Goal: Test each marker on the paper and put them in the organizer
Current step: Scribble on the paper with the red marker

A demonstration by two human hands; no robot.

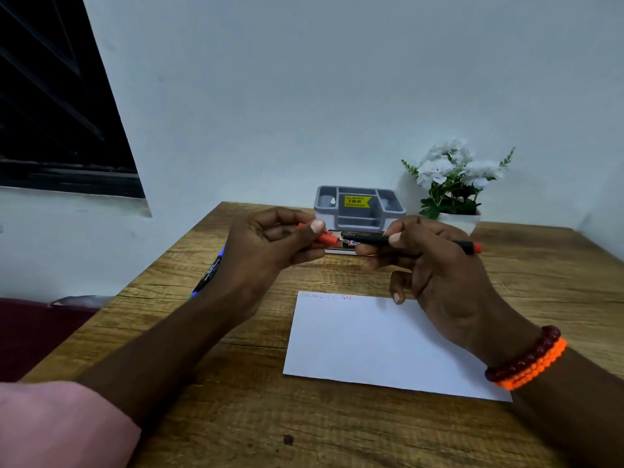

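My right hand (435, 275) grips a black marker (368, 237) with an orange end plug, held level above the table. My left hand (266, 251) pinches the marker's orange cap (326, 238), whose open end almost meets the marker's tip. A white sheet of paper (374, 346) lies below the hands, with red and faint zigzag scribbles along its top edge. The grey organizer (358, 207) with a yellow price sticker stands at the back of the table, behind the hands. A black marker with a blue end (211, 270) lies on the table, partly hidden by my left wrist.
A white pot of white flowers (452, 184) stands right of the organizer. A small flat box (342, 248) lies in front of the organizer, mostly hidden by my hands. The wooden table (236, 400) ends at the left, near a dark red seat. A wall is close behind.
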